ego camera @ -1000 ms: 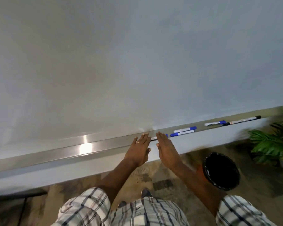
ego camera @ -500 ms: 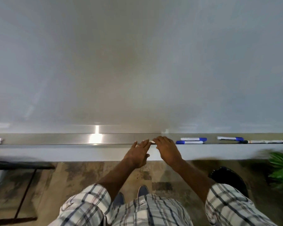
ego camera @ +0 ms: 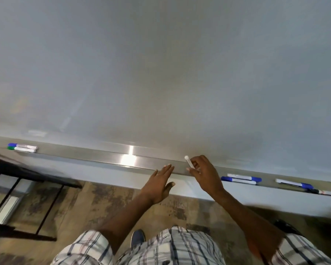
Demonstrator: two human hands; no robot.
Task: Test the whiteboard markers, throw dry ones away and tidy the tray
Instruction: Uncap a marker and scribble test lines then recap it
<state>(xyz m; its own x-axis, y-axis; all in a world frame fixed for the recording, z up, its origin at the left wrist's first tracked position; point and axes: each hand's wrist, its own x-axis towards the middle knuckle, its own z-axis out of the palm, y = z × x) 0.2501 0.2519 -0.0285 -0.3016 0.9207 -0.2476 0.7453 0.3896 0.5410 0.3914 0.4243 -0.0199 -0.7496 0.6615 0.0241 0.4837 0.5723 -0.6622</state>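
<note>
My right hand (ego camera: 205, 174) grips a white marker (ego camera: 188, 161) and holds it just above the metal tray (ego camera: 103, 156), its white end pointing up towards the whiteboard (ego camera: 161, 73). My left hand (ego camera: 159, 185) hovers flat with straight fingers beside it, at the tray's front edge, holding nothing. Two blue-capped markers (ego camera: 241, 179) lie side by side in the tray to the right. Further right lie another blue-capped marker (ego camera: 294, 183) and a dark-tipped one (ego camera: 325, 192). A blue-capped marker (ego camera: 22, 145) and a green-capped marker (ego camera: 21, 149) lie at the tray's far left.
A black-framed table (ego camera: 17, 173) stands at the lower left under the tray. A dark bin edge (ego camera: 287, 227) shows at the lower right behind my arm. The floor is patterned brown.
My right hand has lifted a white marker up out of the tray. My left hand has drawn back slightly from the tray. The view has swung left, revealing the two markers at the far left.
</note>
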